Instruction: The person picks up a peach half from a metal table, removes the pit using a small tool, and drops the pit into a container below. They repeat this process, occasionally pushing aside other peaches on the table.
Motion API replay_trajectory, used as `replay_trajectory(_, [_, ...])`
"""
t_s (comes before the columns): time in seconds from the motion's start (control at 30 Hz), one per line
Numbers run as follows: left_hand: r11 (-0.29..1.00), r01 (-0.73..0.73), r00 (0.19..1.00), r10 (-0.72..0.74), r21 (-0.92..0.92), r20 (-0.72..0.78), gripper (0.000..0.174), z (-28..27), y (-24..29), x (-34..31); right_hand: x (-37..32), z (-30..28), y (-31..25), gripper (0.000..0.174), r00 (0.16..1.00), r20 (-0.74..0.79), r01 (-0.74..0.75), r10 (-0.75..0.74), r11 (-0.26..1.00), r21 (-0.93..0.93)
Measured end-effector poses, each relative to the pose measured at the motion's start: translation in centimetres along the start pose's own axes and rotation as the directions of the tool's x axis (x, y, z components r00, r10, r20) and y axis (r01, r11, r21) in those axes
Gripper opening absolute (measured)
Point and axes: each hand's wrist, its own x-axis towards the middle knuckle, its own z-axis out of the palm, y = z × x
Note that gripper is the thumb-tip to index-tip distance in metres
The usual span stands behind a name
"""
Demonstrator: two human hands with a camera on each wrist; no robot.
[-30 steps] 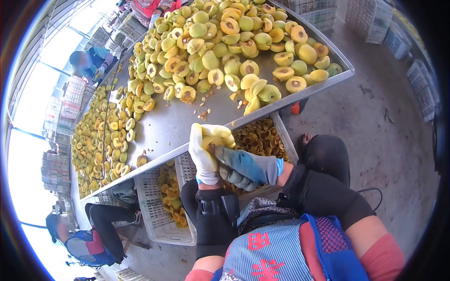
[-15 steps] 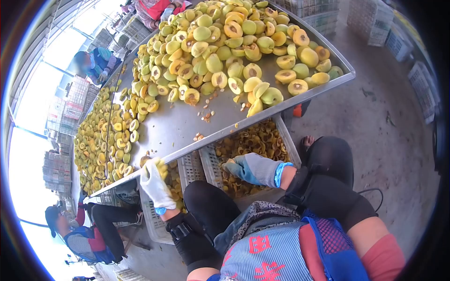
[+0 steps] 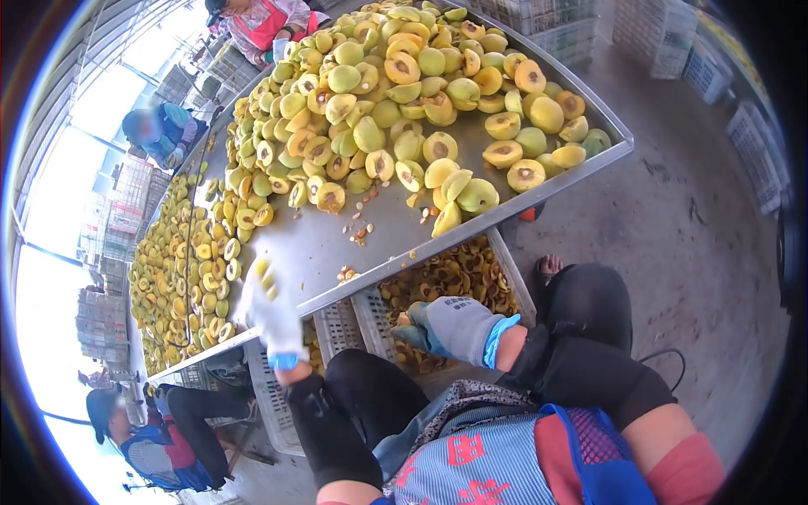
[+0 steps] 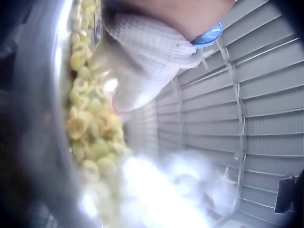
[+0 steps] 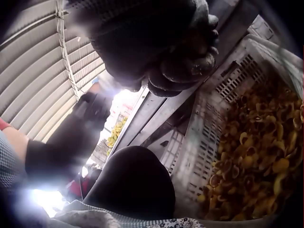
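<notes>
My left hand [image 3: 273, 311], in a white glove and blurred by motion, is over the near edge of the metal table [image 3: 324, 227]. Yellow shows at its fingertips; I cannot tell if that is fruit or stained glove. The left wrist view has this gloved hand [image 4: 142, 61] reaching toward the apricots [image 4: 92, 126]. Over a crate of apricot pieces [image 3: 454, 273], my right hand [image 3: 454, 326] curls in a grey-blue glove around a brownish-orange apricot half [image 3: 404, 320]. The right wrist view shows its dark, curled fingers [image 5: 178, 71] beside the crate [image 5: 194, 156].
Halved apricots [image 3: 370, 126] are heaped across the table, with loose stones [image 3: 358, 231] near its front edge. Another white crate [image 3: 273, 404] stands below, left of my knees. Other people [image 3: 160, 135] sit around the table. Stacked crates [image 3: 661, 38] stand at the back right.
Both hands were together on an apricot, then parted. The left went left and up to the table edge; the right moved over the crate and has dropped slightly.
</notes>
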Motion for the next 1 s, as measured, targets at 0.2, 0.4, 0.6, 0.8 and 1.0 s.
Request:
replay_trajectory(0.2, [0.942,-0.232,0.806,0.046,0.243,0.59,0.066,13.7,6.1,8.8,0.1,-1.3,-0.4,0.038,0.994,0.091,-0.063,0.064,0.998,-0.012])
replay_trajectory(0.4, [0.795,-0.388,0.741,-0.033,0.467,0.671,0.06,16.0,7.1,9.2,0.2,-1.3,-0.4,0.029,0.994,0.089,-0.051,0.055,0.997,-0.053])
replay_trajectory(0.6, [0.869,-0.317,0.763,-0.004,0.379,0.647,0.043,13.9,5.9,7.0,0.2,-0.3,-0.3,0.038,1.0,0.011,0.021,-0.021,1.0,0.014])
replay_trajectory(0.8, [0.847,0.172,0.916,0.051,-0.503,0.399,0.04,12.8,-1.2,7.4,1.0,-0.9,-0.6,0.038,0.966,-0.254,0.082,-0.043,0.987,0.142])
replay_trajectory(1.0, [0.972,-0.158,0.877,0.218,-0.172,0.427,0.046,14.3,6.1,6.9,1.2,-0.1,0.0,0.039,0.96,-0.28,0.074,-0.024,0.983,0.171])
